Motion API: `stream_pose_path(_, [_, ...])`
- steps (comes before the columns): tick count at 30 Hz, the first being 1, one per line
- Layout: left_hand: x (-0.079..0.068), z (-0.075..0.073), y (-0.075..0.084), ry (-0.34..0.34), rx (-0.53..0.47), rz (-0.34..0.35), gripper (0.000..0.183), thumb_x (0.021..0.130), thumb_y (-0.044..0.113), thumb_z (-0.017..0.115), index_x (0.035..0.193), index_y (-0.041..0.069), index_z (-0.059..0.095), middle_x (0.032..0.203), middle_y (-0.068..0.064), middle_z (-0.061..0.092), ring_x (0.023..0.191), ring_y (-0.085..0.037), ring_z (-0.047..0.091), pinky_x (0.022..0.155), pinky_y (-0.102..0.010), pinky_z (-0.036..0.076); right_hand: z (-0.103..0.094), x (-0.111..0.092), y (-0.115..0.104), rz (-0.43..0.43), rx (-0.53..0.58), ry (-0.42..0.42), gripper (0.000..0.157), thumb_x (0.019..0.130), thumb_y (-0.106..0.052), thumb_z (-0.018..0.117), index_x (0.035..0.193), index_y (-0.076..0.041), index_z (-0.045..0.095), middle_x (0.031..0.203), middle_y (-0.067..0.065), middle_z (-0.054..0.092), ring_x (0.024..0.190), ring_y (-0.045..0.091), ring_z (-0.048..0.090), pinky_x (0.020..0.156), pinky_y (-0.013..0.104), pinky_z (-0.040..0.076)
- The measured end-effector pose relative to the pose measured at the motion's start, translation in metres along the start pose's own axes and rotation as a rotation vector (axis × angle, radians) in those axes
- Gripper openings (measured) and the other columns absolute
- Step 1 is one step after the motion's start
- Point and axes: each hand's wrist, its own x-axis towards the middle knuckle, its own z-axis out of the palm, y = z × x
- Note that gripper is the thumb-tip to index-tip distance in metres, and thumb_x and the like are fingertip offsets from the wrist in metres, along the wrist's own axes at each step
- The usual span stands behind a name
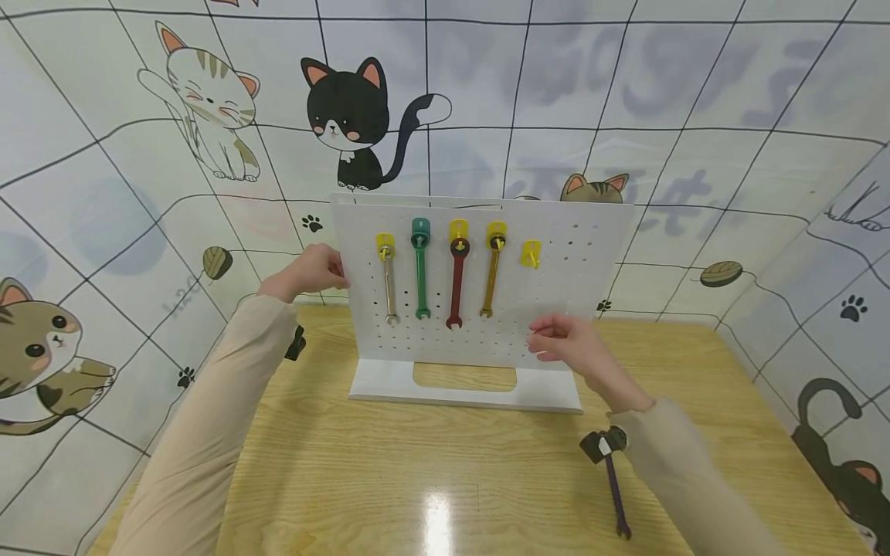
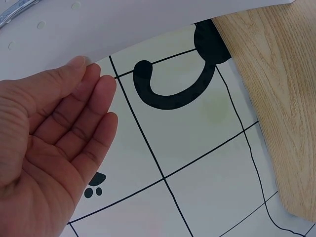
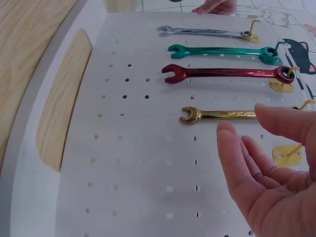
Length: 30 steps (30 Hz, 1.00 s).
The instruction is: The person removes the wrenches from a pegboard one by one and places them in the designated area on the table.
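A white pegboard (image 1: 487, 340) stands upright on its base. My left hand (image 1: 314, 272) is at its left edge, thumb and fingertips pinching that edge in the left wrist view. My right hand (image 1: 566, 344) hovers before the board's lower right, thumb and fingers apart with nothing between them. From left to right, a silver wrench (image 1: 389, 289), a green wrench (image 1: 420, 278), a red wrench (image 1: 456, 286) and a gold wrench (image 1: 490, 282) hang upright on hooks. Right of them, a yellow hook (image 1: 531, 254) holds nothing. In the right wrist view, my thumb overlaps the gold wrench (image 3: 222, 114).
On the wooden table (image 1: 389, 463), a dark purple wrench (image 1: 616, 498) lies near my right forearm. The board's base (image 1: 378, 382) has a wide cut-out at its middle. Behind the table rises a cat-patterned backdrop (image 1: 487, 93), continuing along both sides.
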Motion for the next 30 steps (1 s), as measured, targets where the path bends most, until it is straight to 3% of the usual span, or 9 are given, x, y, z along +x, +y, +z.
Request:
stream_pose_path(6, [0.001,0.000,-0.001,0.001,0.009,-0.010,0.008,0.080,0.000,0.068,0.084,-0.007,0.068,0.080,-0.015,0.068,0.072,-0.024,0.061,0.070,-0.040,0.049,0.007,0.012,-0.009,-0.012,0.062,0.037,0.039,0.089,-0.009,0.062,0.120,0.012,0.051,0.100,0.012,0.062,0.083,0.011,0.063,0.075,0.029,0.053])
stream_pose_path(13, [0.001,0.000,-0.001,0.000,0.017,-0.007,0.008,0.080,0.000,0.068,0.083,-0.007,0.068,0.079,-0.015,0.068,0.072,-0.024,0.061,0.070,-0.039,0.049,0.015,0.025,-0.024,-0.052,0.142,0.095,0.040,0.089,-0.007,0.062,0.123,0.011,0.051,0.108,0.018,0.060,0.084,0.005,0.059,0.078,0.027,0.051])
stream_pose_path(19, [0.001,0.001,-0.001,-0.004,0.000,-0.011,0.009,0.080,0.000,0.068,0.085,-0.008,0.068,0.080,-0.015,0.067,0.071,-0.023,0.059,0.069,-0.037,0.048,0.026,0.039,-0.032,-0.068,0.157,0.195,0.034,0.089,-0.006,0.061,0.120,0.007,0.056,0.111,0.020,0.060,0.083,0.005,0.059,0.074,0.023,0.051])
stream_pose_path(30, [0.000,0.000,0.001,-0.005,0.010,-0.013,0.008,0.080,0.000,0.068,0.083,-0.007,0.068,0.082,-0.016,0.068,0.072,-0.024,0.061,0.069,-0.038,0.049,0.046,0.059,-0.036,-0.111,0.264,0.396,0.029,0.085,-0.001,0.066,0.112,0.007,0.061,0.100,0.013,0.064,0.074,0.003,0.058,0.065,0.018,0.050])
